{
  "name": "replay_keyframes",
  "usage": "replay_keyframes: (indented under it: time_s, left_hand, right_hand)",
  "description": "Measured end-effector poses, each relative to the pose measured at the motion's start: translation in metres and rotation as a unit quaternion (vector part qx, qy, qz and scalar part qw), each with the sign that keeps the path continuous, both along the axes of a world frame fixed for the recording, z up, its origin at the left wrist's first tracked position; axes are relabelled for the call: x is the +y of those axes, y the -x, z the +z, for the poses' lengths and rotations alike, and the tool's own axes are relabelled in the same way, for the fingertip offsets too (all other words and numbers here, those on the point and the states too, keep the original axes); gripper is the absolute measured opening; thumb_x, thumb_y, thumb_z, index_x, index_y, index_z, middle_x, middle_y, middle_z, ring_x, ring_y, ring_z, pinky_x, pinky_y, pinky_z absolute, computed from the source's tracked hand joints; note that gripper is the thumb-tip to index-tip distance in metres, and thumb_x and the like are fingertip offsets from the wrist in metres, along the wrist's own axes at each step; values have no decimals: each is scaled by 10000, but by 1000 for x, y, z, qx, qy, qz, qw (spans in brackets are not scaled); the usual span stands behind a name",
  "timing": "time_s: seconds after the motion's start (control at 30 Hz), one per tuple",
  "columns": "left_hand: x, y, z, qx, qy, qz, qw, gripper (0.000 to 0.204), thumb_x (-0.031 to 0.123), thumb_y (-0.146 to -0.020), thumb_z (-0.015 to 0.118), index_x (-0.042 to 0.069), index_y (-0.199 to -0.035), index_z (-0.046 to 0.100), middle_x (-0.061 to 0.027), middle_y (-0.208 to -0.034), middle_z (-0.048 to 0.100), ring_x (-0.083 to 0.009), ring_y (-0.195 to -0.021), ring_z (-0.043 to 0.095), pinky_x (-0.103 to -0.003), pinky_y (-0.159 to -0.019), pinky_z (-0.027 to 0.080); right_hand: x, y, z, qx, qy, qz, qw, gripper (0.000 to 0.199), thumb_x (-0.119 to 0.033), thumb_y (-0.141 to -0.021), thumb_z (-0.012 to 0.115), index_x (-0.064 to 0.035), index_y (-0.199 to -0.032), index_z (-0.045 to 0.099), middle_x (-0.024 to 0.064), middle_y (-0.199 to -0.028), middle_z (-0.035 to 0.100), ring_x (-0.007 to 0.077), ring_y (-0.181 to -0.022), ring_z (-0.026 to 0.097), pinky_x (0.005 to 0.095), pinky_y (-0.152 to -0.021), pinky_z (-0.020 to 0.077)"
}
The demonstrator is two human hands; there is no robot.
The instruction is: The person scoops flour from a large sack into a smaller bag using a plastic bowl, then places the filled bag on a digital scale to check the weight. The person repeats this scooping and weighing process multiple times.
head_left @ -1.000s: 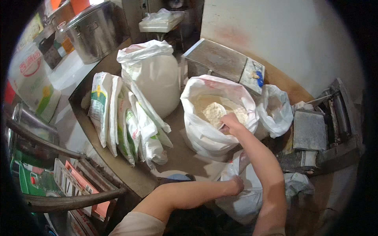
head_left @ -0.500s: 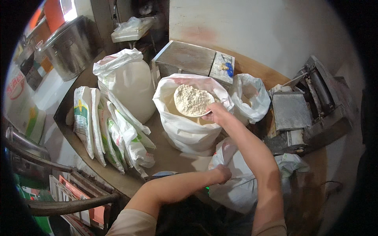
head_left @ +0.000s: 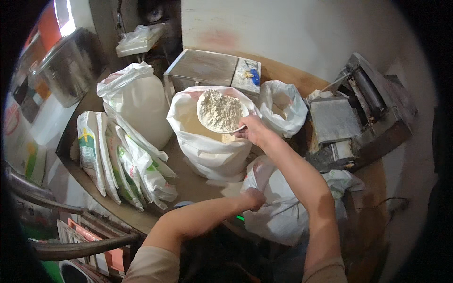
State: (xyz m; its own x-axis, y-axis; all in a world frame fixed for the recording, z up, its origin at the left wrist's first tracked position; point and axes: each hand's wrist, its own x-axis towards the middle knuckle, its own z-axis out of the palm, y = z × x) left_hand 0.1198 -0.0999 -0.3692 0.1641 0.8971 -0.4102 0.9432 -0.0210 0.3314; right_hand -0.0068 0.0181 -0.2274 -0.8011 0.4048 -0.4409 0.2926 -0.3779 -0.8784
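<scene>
Full load here — the white bowl (head_left: 221,131), heaped with pale powder (head_left: 220,111), hangs over the open sack (head_left: 207,153), right hand (head_left: 252,129) clasping its rim, left hand (head_left: 255,198) clutching the nearer bag (head_left: 278,219). Filling looks done, emptying not yet. Mouth up, gripped side pointing lower right — roundish, no clear long axis.

No wording could be made out clearly. The upright white plastic sack (head_left: 30,153) at the far left bore 1 blurred, rounded red mark and green-and-yellow print. The leftmost flat white plastic sack (head_left: 90,155) showed a green-and-yellow panel; the crumpled white plastic sacks (head_left: 144,172) beside it carried green patches and small, blurred red print.
</scene>
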Motion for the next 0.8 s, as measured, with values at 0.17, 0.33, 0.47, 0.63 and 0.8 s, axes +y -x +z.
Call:
replay_keyframes:
  time_s: [0.17,0.33,0.47,0.63,0.8]
  left_hand:
    - [-1,4,1,9,15,-12,1000,248,151,-769,640,69,-989,719,-141,-1031,698,-314,-980,676,-424,-781,542]
    - [-5,3,1,14,-9,-13,1000,269,160,-774,637,50,-1009,707,-146,-1108,670,-312,-1013,663,-425,-807,539]
    - [-16,-1,9,5,-16,-10,1000,284,157,-769,638,48,-1023,699,-153,-1147,654,-312,-1026,657,-436,-817,536]
    - [-20,-6,19,21,57,-68,996,309,178,-795,626,30,-1065,657,-174,-1139,624,-349,-1043,634,-459,-837,531]
    - [-23,-11,9,5,22,-72,997,251,151,-785,625,31,-998,683,-163,-1066,661,-343,-994,659,-462,-792,544]
  right_hand:
    - [11,-48,12,-4,20,4,1000,216,-12,-755,543,57,-959,533,106,-778,572,223,-617,610,323,-536,575]
    - [34,-132,-7,-9,-3,-6,1000,125,-44,-756,549,34,-850,572,127,-772,595,262,-623,624,368,-522,530]
    - [49,-214,-57,-58,14,-43,997,196,-30,-737,548,58,-909,582,137,-801,611,273,-625,624,379,-528,534]
    - [71,-300,-140,-152,44,-128,979,297,-3,-738,540,87,-1018,582,186,-909,634,316,-732,666,391,-564,564]
    - [85,-309,-203,-330,-99,-133,929,395,-41,-752,550,109,-1117,538,221,-1008,638,353,-858,681,396,-634,580]
